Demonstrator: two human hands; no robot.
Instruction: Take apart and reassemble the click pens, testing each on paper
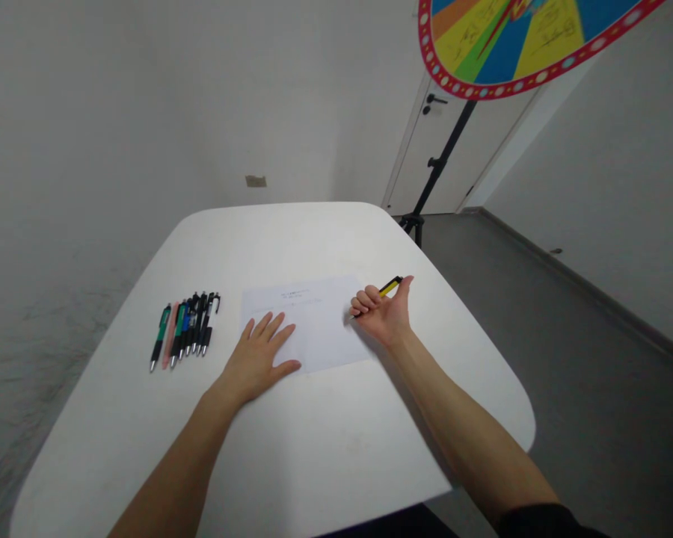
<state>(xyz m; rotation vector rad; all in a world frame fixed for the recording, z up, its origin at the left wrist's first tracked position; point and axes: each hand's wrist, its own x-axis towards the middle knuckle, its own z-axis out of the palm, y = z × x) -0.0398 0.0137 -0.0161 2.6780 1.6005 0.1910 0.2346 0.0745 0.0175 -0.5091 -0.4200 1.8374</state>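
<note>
Slim yellow-and-black pen (391, 285), tip downward

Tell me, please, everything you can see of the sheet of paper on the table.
The paper is a single white sheet, thin and uncreased, with a few faint printed lines near its far edge, too small to read. It lies flat on the white table, slightly skewed. The left hand rests flat, fingers spread, on its near left corner. The right hand grips a yellow-and-black pen whose tip appears to touch the sheet's right side.

Yellow-black pen (389, 285), tilted, tip over white printed sheet (319, 329) flat on table (314, 456).
</note>
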